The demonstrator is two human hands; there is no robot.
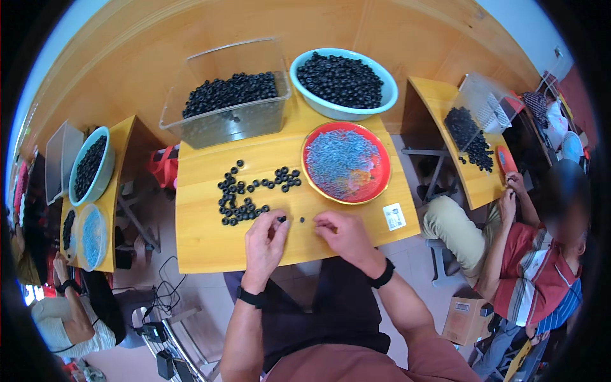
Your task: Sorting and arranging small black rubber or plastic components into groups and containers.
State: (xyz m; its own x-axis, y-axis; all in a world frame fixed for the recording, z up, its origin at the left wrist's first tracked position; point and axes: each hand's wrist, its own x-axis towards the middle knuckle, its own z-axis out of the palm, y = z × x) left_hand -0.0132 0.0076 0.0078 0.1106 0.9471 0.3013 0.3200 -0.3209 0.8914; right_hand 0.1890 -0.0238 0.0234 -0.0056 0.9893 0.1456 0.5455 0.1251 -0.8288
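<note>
My left hand (266,240) is closed at the near part of the yellow wooden table (210,245), with a small black part (281,219) pinched between thumb and fingers. To its right, my right hand (347,235) has thumb and fingertips drawn together; what they hold, if anything, is too small to see. Between the hands a tiny black piece (302,219) lies on the wood. Loose black ring-shaped parts (247,209) are scattered beyond my left hand. Past my right hand stands a red plate (382,172) heaped with thin blue pieces (337,159).
At the back stand a clear plastic bin (235,127) and a light-blue basin (389,95), both full of black parts. A white label (394,216) sticks to the table's right side. People work at tables on both sides; cables (167,286) lie on the left floor.
</note>
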